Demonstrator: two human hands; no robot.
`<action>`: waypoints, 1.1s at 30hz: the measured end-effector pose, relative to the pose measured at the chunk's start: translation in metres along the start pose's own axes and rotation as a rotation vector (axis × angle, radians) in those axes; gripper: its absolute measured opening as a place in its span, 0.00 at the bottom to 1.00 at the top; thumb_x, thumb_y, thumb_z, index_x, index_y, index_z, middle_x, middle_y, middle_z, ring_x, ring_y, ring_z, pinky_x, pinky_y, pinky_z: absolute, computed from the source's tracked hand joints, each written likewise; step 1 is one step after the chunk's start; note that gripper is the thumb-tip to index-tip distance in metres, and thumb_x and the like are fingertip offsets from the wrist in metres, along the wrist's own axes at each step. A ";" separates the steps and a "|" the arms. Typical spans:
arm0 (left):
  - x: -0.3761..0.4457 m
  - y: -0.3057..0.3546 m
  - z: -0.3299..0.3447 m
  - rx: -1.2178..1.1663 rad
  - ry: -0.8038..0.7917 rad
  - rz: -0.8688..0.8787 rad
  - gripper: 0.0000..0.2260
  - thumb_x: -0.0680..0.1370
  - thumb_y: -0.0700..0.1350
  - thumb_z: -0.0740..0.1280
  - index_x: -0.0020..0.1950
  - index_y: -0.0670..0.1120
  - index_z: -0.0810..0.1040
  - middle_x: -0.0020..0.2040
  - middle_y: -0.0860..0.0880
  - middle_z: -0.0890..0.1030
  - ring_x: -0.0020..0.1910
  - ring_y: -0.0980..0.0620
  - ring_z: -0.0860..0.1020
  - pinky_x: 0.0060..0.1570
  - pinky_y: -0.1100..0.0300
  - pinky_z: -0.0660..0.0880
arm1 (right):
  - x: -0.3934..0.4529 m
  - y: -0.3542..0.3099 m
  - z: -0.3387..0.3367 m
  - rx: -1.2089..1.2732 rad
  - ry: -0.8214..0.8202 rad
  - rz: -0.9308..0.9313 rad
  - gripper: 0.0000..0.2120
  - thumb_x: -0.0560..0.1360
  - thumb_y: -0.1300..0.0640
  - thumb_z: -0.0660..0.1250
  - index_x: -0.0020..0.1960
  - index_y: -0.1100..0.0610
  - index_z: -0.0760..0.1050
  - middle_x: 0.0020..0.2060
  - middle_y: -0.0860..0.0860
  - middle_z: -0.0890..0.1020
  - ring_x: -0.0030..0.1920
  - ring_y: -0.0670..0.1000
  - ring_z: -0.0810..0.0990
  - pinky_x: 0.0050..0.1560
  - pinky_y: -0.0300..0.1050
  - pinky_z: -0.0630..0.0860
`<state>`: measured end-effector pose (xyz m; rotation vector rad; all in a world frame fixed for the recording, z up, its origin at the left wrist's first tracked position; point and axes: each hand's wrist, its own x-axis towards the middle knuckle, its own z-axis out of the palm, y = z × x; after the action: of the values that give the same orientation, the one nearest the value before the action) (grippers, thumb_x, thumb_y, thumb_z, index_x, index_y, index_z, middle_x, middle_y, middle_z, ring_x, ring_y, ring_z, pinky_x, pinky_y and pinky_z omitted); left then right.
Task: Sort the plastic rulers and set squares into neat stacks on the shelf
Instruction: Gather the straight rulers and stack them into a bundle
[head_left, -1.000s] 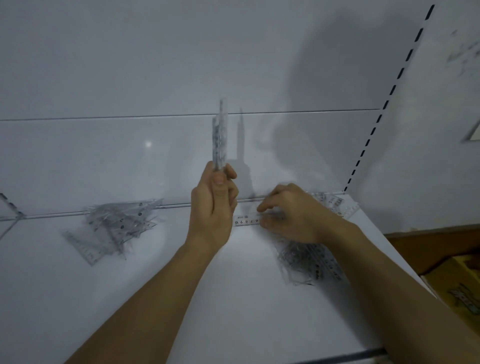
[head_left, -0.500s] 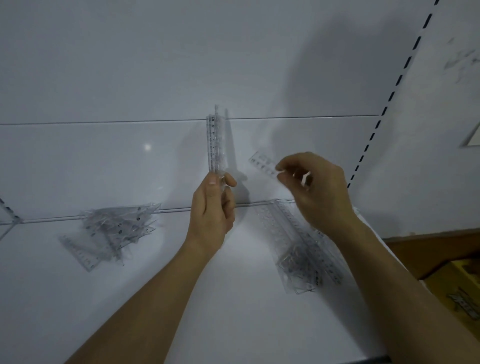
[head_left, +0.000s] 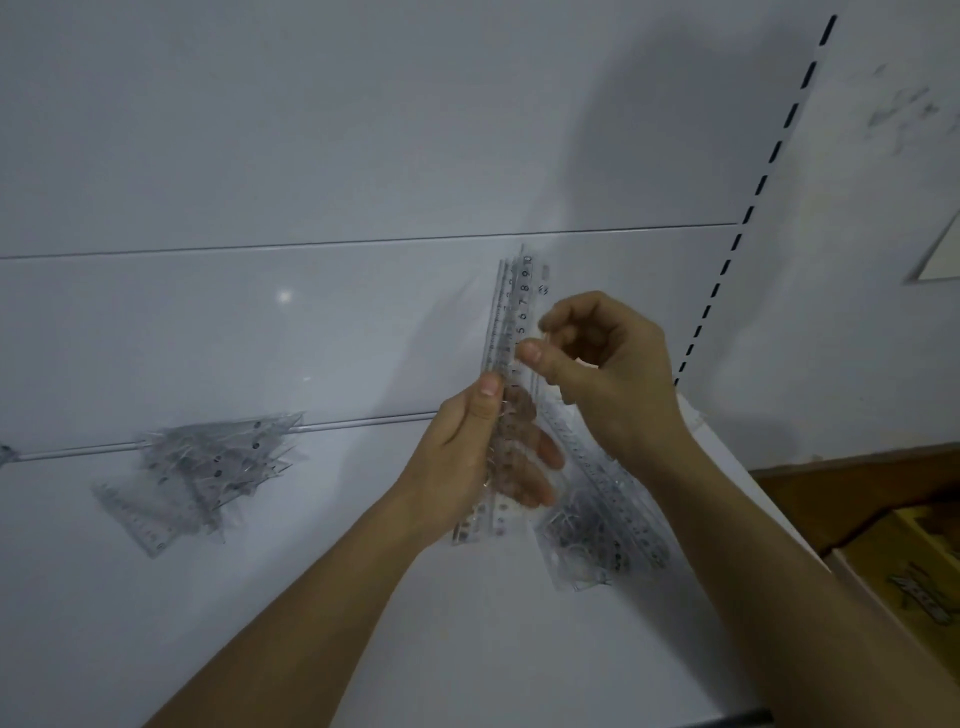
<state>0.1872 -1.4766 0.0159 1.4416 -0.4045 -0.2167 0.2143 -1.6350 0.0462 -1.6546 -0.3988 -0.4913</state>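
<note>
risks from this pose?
1. The left hand holds the bundle of clear plastic rulers upright by its lower half; the tops look fanned, so slick pieces could slide out of that grip.
2. The right hand pinches at the bundle's edge; a nudge may misalign it.
3. The loose clear ruler pile lies near the white shelf's right edge, under the forearm.

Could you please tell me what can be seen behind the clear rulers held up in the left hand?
Through the bundle of rulers the left hand fingers show, curled behind the plastic, with the white back panel above. The bundle's lower end covers part of the shelf.
</note>
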 end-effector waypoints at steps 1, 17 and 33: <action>0.000 -0.001 0.001 0.011 0.011 0.013 0.28 0.81 0.59 0.50 0.56 0.35 0.73 0.36 0.40 0.81 0.28 0.41 0.78 0.30 0.54 0.77 | 0.001 0.005 0.000 -0.100 -0.001 -0.033 0.11 0.71 0.56 0.78 0.46 0.58 0.77 0.32 0.50 0.79 0.32 0.48 0.76 0.34 0.39 0.74; 0.017 -0.025 -0.027 0.242 0.317 0.195 0.20 0.80 0.61 0.56 0.50 0.46 0.75 0.33 0.48 0.71 0.29 0.47 0.68 0.26 0.54 0.66 | -0.009 0.028 -0.006 -1.047 -0.589 0.108 0.28 0.70 0.38 0.73 0.64 0.48 0.72 0.47 0.46 0.79 0.49 0.50 0.76 0.49 0.48 0.75; 0.016 -0.023 -0.022 0.111 0.279 0.191 0.19 0.83 0.56 0.53 0.50 0.43 0.76 0.31 0.47 0.71 0.24 0.51 0.67 0.22 0.60 0.65 | 0.001 0.025 -0.008 -0.769 -0.291 0.254 0.09 0.71 0.55 0.72 0.50 0.52 0.84 0.40 0.48 0.84 0.39 0.45 0.81 0.44 0.37 0.77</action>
<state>0.2129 -1.4652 -0.0067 1.5066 -0.3264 0.1624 0.2277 -1.6467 0.0266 -2.4996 -0.2075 -0.2120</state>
